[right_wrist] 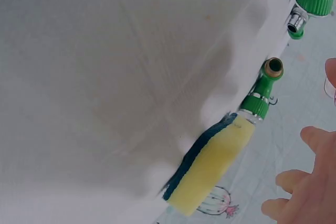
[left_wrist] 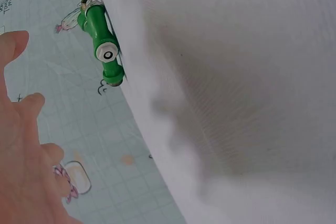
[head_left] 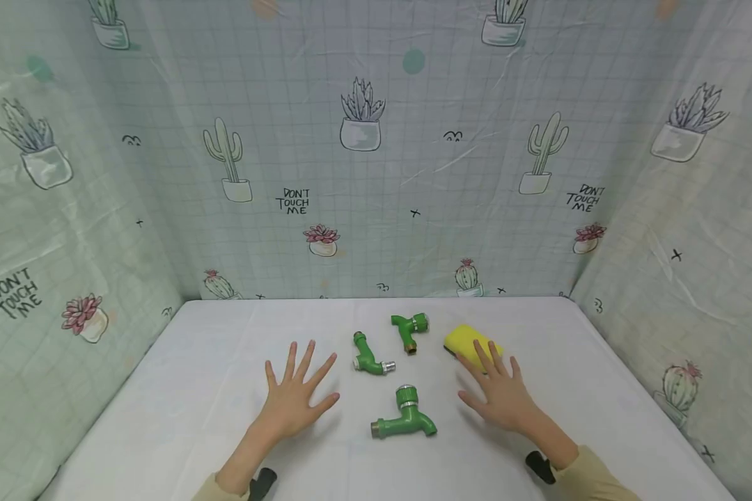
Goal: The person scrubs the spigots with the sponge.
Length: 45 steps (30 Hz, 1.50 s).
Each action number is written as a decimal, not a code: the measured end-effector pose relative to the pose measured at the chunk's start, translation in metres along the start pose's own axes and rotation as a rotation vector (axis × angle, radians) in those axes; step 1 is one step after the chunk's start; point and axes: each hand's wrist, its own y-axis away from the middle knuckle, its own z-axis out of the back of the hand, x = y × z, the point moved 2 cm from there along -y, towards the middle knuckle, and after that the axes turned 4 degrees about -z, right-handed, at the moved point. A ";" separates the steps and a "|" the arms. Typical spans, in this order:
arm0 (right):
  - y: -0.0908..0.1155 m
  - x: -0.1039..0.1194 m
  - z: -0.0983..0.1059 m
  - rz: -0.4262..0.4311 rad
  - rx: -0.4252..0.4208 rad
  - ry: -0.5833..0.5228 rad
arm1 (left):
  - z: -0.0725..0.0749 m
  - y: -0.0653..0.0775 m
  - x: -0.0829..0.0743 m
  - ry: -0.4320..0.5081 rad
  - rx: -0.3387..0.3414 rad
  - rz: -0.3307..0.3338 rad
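My left hand (head_left: 290, 402) hovers over the white table with its fingers spread, holding nothing. Just right of it lies a green faucet (head_left: 366, 356) with a silver-coloured end, seen also in the left wrist view. My right hand (head_left: 501, 395) is likewise spread and holds nothing; its fingertips overlap a yellow sponge (head_left: 466, 342) in the head view. The right wrist view shows the sponge's dark scouring side (right_wrist: 194, 153) against the table. A second green faucet (head_left: 407, 421) lies between the hands, nearer me. Farther back is a third green faucet (head_left: 409, 330) with a brass-coloured end.
The white table (head_left: 194, 390) ends at a cloth backdrop (head_left: 276, 90) printed with cacti and pots, which rises at the back and both sides. Dark straps (head_left: 540, 467) are at both wrists, beside beige sleeves (head_left: 592, 480).
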 end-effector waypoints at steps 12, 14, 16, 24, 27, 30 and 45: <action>-0.006 -0.005 0.004 0.087 -0.057 0.019 | 0.002 -0.004 -0.009 -0.037 -0.037 -0.136; -0.008 -0.006 0.004 0.110 -0.075 0.034 | 0.003 -0.006 -0.011 -0.040 -0.044 -0.157; -0.010 -0.008 0.004 0.123 -0.088 0.042 | 0.003 -0.008 -0.012 -0.042 -0.045 -0.173; -0.019 -0.018 0.002 0.124 -0.054 0.075 | 0.005 -0.015 -0.019 -0.031 -0.008 -0.242; -0.022 -0.021 0.001 0.123 -0.045 0.074 | 0.003 -0.016 -0.025 -0.021 0.013 -0.278; -0.025 -0.024 0.000 0.111 -0.042 0.063 | 0.002 -0.017 -0.032 0.004 0.038 -0.326; -0.044 -0.018 -0.005 0.078 -0.027 0.004 | -0.001 -0.019 -0.057 -0.033 0.080 -0.546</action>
